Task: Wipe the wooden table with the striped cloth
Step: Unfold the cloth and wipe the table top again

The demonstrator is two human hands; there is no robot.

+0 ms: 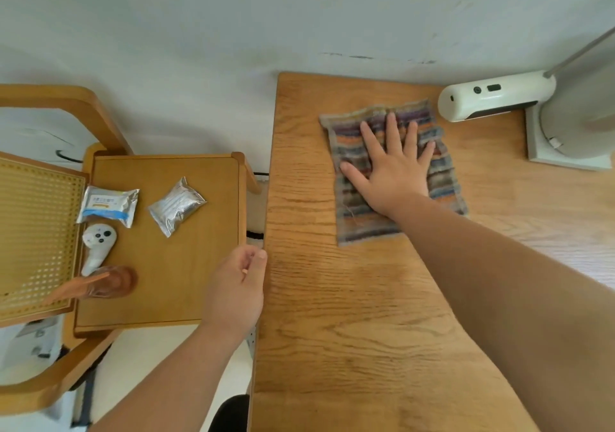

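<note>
On far end of surface (366, 315): our right hand (396, 168), spread flat, presses striped cloth (359, 218); left hand (236, 285) curled at edge, grip unclear. Wide sweep could, we judge, strike white device (492, 100).

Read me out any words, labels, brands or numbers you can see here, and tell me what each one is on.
White packet with blue band: a line of print, too blurred to read.
Silver packet: no readable text.
White controller: button marks too small to read.
White device: no lettering visible.
Nothing here can be quoted.
</note>
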